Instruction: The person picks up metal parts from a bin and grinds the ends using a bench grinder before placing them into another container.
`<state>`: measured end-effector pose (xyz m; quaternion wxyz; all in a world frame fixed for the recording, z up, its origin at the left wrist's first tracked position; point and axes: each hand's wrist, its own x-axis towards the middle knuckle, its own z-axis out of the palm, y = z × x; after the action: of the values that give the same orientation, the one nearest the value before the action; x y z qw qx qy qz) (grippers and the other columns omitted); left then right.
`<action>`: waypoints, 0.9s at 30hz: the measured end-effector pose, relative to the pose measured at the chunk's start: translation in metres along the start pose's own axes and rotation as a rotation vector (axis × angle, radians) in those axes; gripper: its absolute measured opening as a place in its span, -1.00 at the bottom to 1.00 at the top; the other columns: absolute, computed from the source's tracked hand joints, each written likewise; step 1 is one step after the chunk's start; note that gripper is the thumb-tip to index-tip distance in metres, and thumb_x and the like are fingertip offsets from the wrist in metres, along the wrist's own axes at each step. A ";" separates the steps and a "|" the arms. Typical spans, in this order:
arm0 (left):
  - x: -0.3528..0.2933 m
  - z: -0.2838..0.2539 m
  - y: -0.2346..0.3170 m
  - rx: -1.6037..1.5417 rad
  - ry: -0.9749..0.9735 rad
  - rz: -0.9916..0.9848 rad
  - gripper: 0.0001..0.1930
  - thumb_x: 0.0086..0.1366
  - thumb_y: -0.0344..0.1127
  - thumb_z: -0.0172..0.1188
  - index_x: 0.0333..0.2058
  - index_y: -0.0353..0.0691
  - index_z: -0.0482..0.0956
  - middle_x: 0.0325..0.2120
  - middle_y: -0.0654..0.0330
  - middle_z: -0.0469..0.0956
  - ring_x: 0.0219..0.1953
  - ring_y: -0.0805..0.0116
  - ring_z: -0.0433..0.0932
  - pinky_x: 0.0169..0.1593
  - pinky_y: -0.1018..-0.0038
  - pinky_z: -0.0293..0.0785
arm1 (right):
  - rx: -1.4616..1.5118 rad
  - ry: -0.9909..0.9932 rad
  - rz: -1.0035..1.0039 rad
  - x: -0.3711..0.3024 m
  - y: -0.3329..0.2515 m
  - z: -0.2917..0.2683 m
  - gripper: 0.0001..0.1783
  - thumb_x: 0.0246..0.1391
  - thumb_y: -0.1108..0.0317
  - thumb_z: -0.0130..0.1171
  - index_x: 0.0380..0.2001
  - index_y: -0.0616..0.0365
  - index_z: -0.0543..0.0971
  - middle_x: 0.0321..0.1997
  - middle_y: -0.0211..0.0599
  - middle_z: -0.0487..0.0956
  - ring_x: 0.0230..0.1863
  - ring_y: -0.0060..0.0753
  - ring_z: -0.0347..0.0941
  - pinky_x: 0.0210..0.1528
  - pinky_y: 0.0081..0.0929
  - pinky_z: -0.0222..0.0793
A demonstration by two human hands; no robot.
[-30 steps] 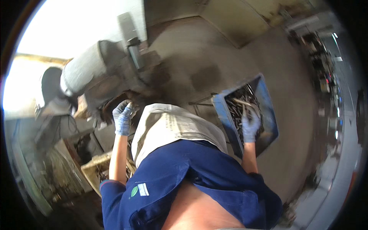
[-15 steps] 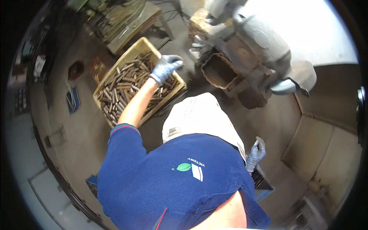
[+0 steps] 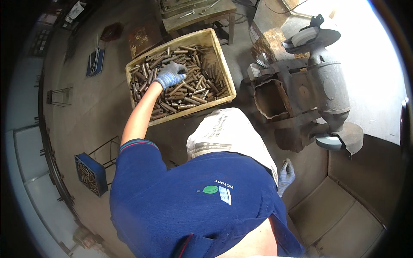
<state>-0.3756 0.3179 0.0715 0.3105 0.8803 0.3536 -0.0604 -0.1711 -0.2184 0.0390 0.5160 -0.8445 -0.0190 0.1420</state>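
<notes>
A pale yellow plastic bin (image 3: 172,117), ahead and left of me, holds a heap of short metal tubes (image 3: 198,88), dull brown and grey. Low over the heap, my gloved left hand (image 3: 170,75) has its fingers curled downward; whatever is between them is hidden. My right hand (image 3: 285,178), in a matching blue-grey glove, is beside my right hip, next to the white apron (image 3: 232,129). Its fingers are drawn together, and I cannot make out what they hold.
A grey bench grinder (image 3: 332,86) stands to the right, with grinding wheels and a rough-edged metal box (image 3: 272,99) beside it. A workbench (image 3: 215,13) bears wrenches at the back. Blue crates (image 3: 92,174) are on the left; the nearer one contains small metal pieces.
The view has turned, so the bin and grinder appear shifted. My left hand has gone from above the bin's far right side to over the middle of the tubes. My right hand remains beside my hip.
</notes>
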 end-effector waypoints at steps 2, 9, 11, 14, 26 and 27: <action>-0.009 0.000 -0.003 0.138 -0.042 -0.058 -0.70 0.07 -0.28 0.15 -0.19 -0.22 0.56 -0.25 0.01 0.57 -0.18 0.08 0.53 -0.04 0.31 0.41 | -0.025 -0.022 -0.008 0.001 0.002 -0.002 -0.75 0.08 0.48 0.09 -0.16 0.36 0.53 -0.18 -0.16 0.57 -0.18 -0.46 0.48 -0.07 -0.54 0.39; -0.051 0.026 -0.019 0.365 0.038 -0.185 -0.77 0.09 -0.26 0.14 -0.24 -0.07 0.58 -0.31 0.08 0.57 -0.22 0.11 0.55 -0.11 0.26 0.43 | -0.021 -0.072 0.012 0.003 0.016 -0.012 -0.74 0.08 0.47 0.09 -0.15 0.36 0.52 -0.20 -0.17 0.57 -0.20 -0.46 0.48 -0.08 -0.55 0.39; -0.060 0.037 -0.013 0.445 -0.019 -0.243 -0.80 0.09 -0.26 0.16 -0.28 -0.10 0.57 -0.30 0.10 0.56 -0.21 0.10 0.54 -0.13 0.24 0.45 | -0.007 -0.059 0.005 0.003 0.019 -0.011 -0.75 0.08 0.48 0.09 -0.16 0.35 0.53 -0.20 -0.18 0.58 -0.21 -0.46 0.49 -0.09 -0.56 0.39; -0.058 0.055 -0.023 0.598 -0.028 -0.200 -0.70 0.09 -0.25 0.15 -0.17 -0.14 0.52 -0.24 0.08 0.52 -0.19 0.07 0.52 -0.14 0.21 0.43 | -0.050 -0.054 -0.034 0.006 0.022 -0.007 -0.77 0.08 0.50 0.08 -0.18 0.35 0.54 -0.21 -0.19 0.58 -0.22 -0.47 0.49 -0.11 -0.56 0.40; -0.030 0.049 0.130 -1.069 -0.057 0.098 -0.77 0.15 -0.34 0.17 -0.26 -0.38 0.53 -0.48 0.21 0.55 -0.58 0.54 0.49 -0.49 0.65 0.44 | -0.054 -0.195 -0.459 0.007 -0.071 0.009 -0.78 0.06 0.58 0.00 -0.21 0.40 0.53 -0.18 -0.14 0.56 -0.15 -0.42 0.47 -0.04 -0.54 0.34; -0.024 0.058 0.157 -1.106 -0.190 0.118 -0.74 0.15 -0.32 0.17 -0.25 -0.39 0.52 -0.48 0.19 0.55 -0.56 0.54 0.50 -0.48 0.65 0.45 | -0.056 -0.207 -0.475 0.007 -0.095 0.017 -0.76 -0.01 0.63 0.03 -0.22 0.38 0.53 -0.16 -0.10 0.55 -0.10 -0.37 0.47 -0.01 -0.51 0.35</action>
<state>-0.2832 0.1820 0.1123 0.7591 0.5952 0.2534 0.0722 -0.1575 -0.1578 0.1136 0.5065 -0.8113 -0.2735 0.1018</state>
